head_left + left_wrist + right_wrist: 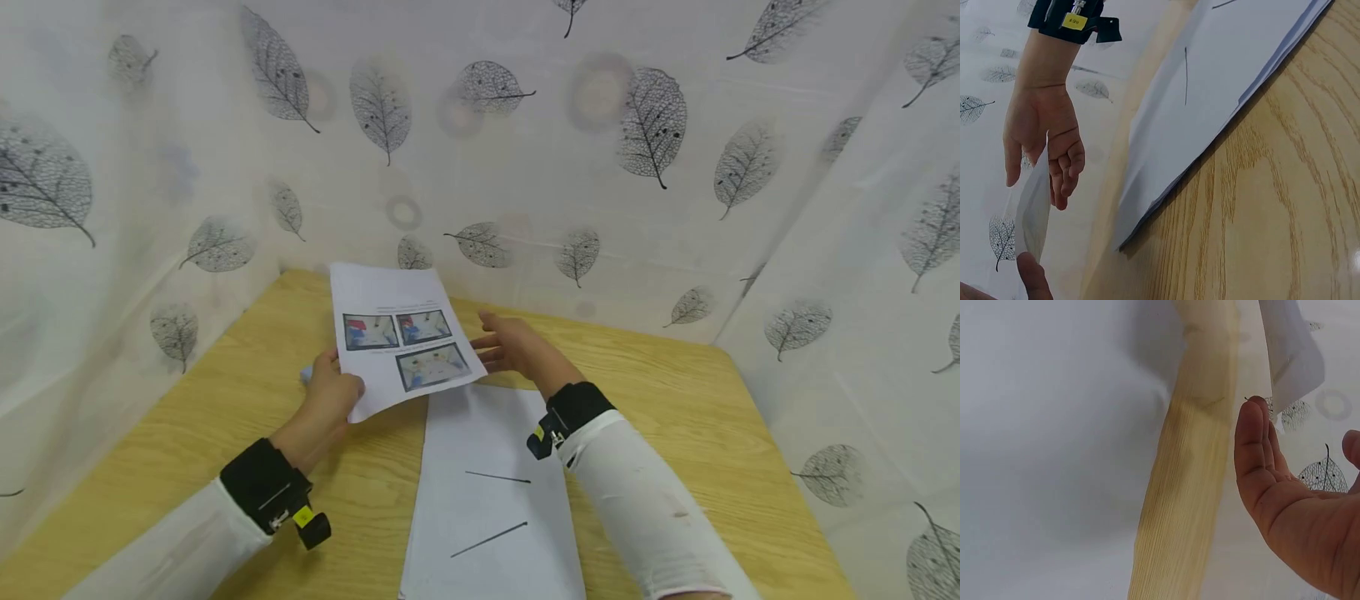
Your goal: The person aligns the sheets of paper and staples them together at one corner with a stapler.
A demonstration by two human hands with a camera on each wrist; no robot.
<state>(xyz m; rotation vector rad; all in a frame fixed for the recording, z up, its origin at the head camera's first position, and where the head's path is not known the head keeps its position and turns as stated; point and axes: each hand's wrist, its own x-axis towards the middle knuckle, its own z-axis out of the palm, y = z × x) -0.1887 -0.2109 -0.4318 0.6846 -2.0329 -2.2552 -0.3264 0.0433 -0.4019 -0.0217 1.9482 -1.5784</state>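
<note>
My left hand (327, 396) pinches the left edge of a printed sheet of paper (375, 375), with the thumb on top. Raised above the table, the sheet tilts and shows several small pictures and lines of text. My right hand (517, 350) is at its right edge, fingers extended and thumb apart; whether the fingertips touch the paper I cannot tell. The left wrist view shows the sheet edge-on in front of the right palm (1041, 119). Below lies a stack of white paper (495, 517) with two thin dark lines on top.
The wooden table (660, 442) extends around the paper stack. A leaf-patterned white curtain (525, 167) hangs behind and along both sides. A small bluish thing (306, 374) shows beside the left hand, mostly hidden.
</note>
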